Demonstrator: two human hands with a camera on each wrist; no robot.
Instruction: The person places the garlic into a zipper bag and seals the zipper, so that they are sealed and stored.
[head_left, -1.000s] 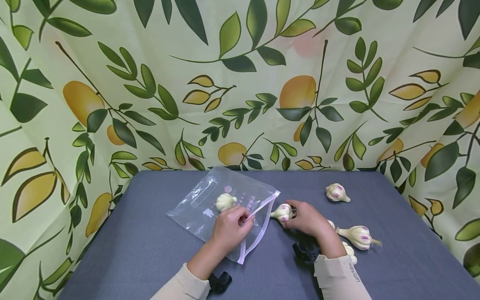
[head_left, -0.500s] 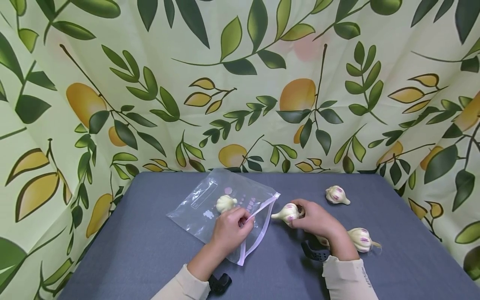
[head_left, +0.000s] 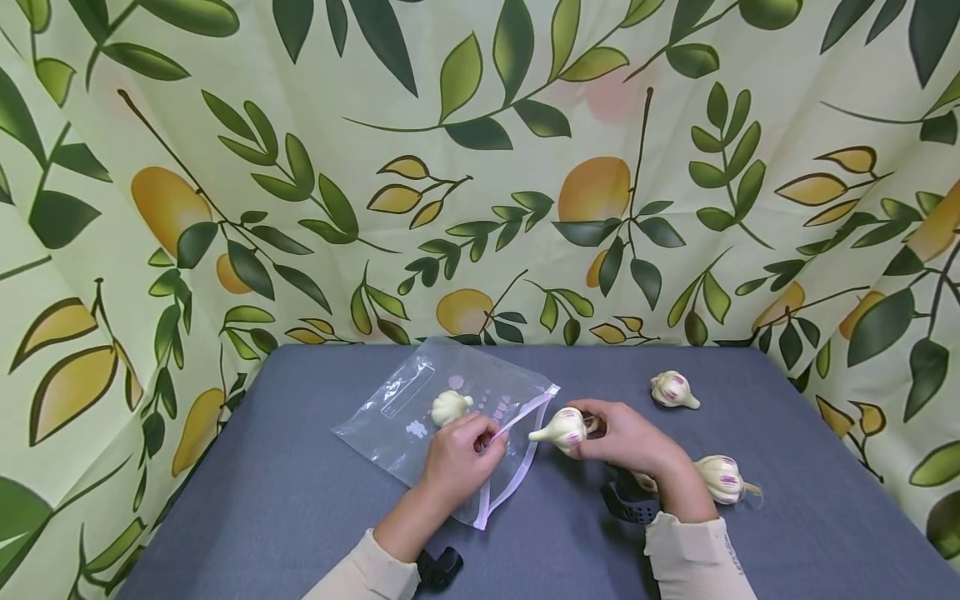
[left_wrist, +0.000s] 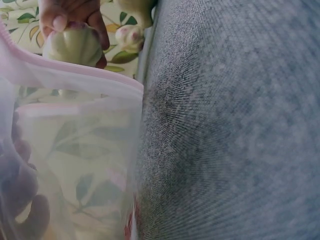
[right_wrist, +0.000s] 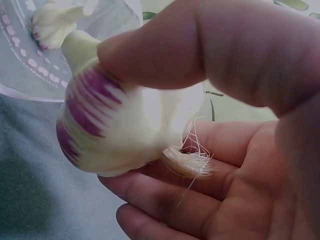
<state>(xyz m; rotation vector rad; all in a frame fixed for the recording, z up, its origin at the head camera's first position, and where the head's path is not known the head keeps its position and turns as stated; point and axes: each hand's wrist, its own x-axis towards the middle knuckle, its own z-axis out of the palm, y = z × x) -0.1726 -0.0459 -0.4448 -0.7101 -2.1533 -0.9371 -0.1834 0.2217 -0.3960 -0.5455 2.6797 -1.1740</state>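
Right wrist: one hand [right_wrist: 245, 160] grips one garlic bulb [right_wrist: 117, 127]

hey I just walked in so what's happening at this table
Someone's left hand is pinching the edge of a clear plastic zip bag whose mouth is open. Their right hand holds a garlic bulb at that mouth, stem end pointing toward it. Another bulb appears to lie inside the bag. More loose bulbs rest on the gray table to the right, partly hidden by the right arm in places.
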